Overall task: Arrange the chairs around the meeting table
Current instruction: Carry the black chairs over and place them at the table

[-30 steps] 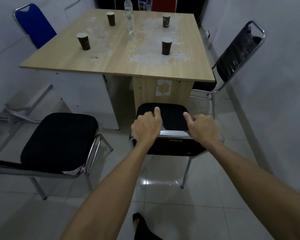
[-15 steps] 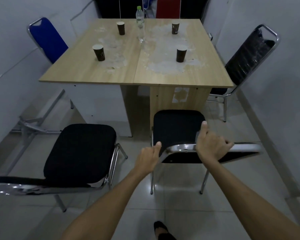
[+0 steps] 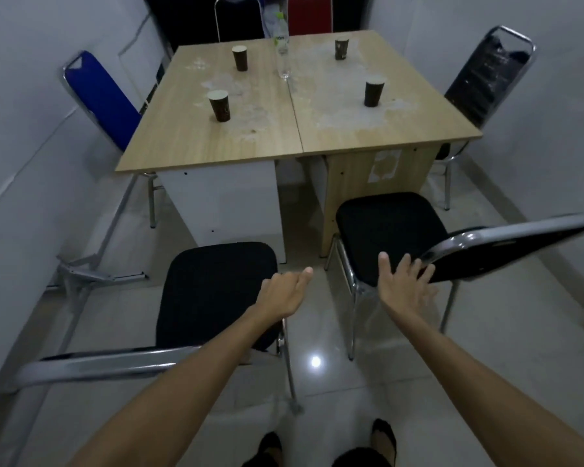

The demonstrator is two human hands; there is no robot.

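Your right hand (image 3: 403,284) is spread open, fingers fanned against the near corner of the backrest of the right black chair (image 3: 390,235); whether the fingertips touch the chrome rail or sit just off it can't be told. It grips nothing. That chair stands just short of the meeting table (image 3: 294,129), its seat facing the wooden end panel and its back angled off to your right. Your left hand (image 3: 284,294) hangs loosely curled and empty over the seat of the left black chair (image 3: 216,291), touching nothing, it seems. That chair sits further out from the table, its backrest rail crossing under your left forearm. The likely step now is the left chair: take its rail with both hands, spaced apart, and slide it straight in so it lines up beside the other. Then square up the right chair's skewed back. Push gently, since paper cups (image 3: 220,105) and a bottle (image 3: 282,48) stand on the tabletop.
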